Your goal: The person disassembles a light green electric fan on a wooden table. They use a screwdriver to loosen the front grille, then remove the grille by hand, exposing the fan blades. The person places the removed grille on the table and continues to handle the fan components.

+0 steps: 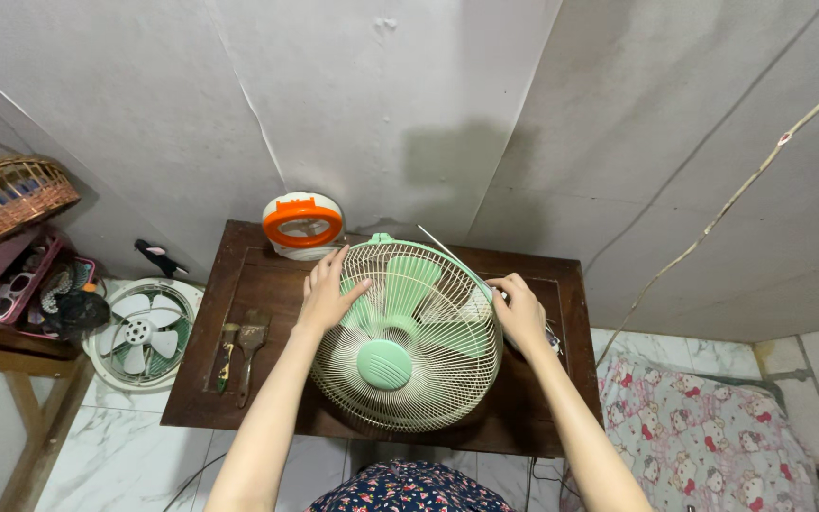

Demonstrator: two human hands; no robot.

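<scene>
A green electric fan with a cream wire grille and a round green hub lies face up on a dark wooden table. My left hand rests on the grille's upper left rim, fingers spread. On the upper right rim my right hand is curled around the grille's edge. A thin white rod sticks out behind the fan's top.
An orange and white round lamp stands at the table's back edge. Two paint brushes lie on the table's left. A second small fan sits on the floor at left. A patterned cushion lies at lower right.
</scene>
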